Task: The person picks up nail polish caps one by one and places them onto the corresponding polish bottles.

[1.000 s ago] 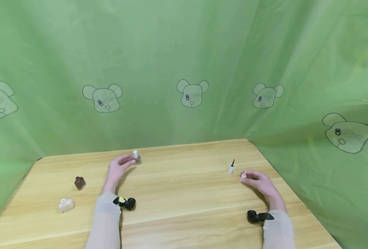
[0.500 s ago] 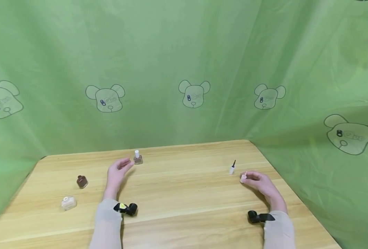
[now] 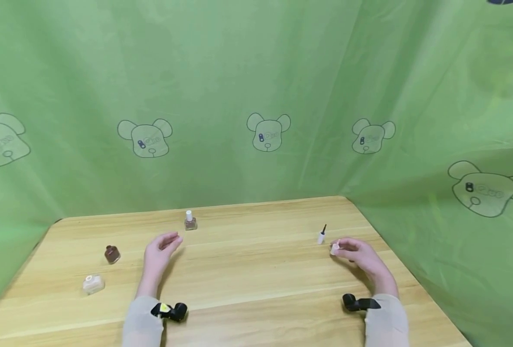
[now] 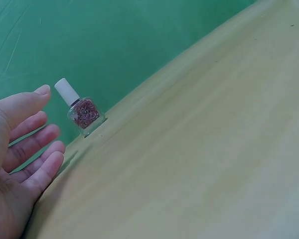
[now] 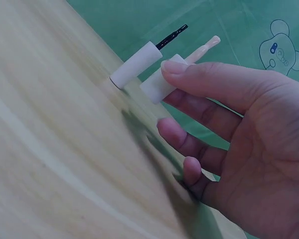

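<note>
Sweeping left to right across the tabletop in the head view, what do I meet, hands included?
Pale bottle, dark red bottle, left hand, white-capped bottle, standing white cap with a dark brush, right hand pinching a white cap with a pale brush.

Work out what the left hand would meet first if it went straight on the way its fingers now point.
Most likely the capped glitter nail polish bottle, which stands upright ahead of the left hand, with a gap between. Depth is hard to judge, so the hand might pass beside it.
</note>
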`<state>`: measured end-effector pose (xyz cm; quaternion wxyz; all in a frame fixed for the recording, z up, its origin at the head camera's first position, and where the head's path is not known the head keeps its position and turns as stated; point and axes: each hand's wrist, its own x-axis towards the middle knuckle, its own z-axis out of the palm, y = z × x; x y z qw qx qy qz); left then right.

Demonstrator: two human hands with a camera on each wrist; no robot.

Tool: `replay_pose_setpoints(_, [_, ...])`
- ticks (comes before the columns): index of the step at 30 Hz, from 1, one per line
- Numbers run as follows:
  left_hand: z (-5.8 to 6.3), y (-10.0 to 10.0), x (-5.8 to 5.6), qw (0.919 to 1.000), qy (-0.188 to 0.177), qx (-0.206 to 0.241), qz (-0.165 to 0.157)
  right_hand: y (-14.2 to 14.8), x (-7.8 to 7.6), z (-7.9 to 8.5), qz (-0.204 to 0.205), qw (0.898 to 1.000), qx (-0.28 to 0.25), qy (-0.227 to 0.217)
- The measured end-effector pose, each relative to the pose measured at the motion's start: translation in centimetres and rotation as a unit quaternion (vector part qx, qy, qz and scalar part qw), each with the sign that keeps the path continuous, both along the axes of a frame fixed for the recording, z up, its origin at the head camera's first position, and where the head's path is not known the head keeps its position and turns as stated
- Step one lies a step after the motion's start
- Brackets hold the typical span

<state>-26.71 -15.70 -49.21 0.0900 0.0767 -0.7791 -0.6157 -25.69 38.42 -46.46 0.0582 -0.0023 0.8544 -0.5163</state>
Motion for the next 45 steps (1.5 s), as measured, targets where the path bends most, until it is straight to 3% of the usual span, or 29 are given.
replay_pose_setpoints(21, [0.3,-0.6,4.5,0.9986,0.037,-0.020,0.031,-2.8,0.0,2.1,0.078,0.996,0.023,0.039])
replay_pose_setpoints(32, [0.6,-1.6,6.6,0.9892,0.104,0.000,0.103,-4.8,-0.3,3.5,0.118,0.989,0.056,0.073])
replay_pose_setpoints(35, [0.6,-1.7,6.7,0.9826,0.134,0.005,0.128,-5.6,-0.4,3.8,0.126,0.987,0.061,0.080])
replay_pose_setpoints(39, [0.6,-1.8,6.9,0.9674,0.181,-0.030,0.175,-6.7,-0.6,4.0,0.142,0.985,0.058,0.082])
replay_pose_setpoints(45, [0.8,-1.8,6.9,0.9303,0.282,-0.069,0.224,-8.5,-1.0,3.8,0.163,0.981,0.057,0.089])
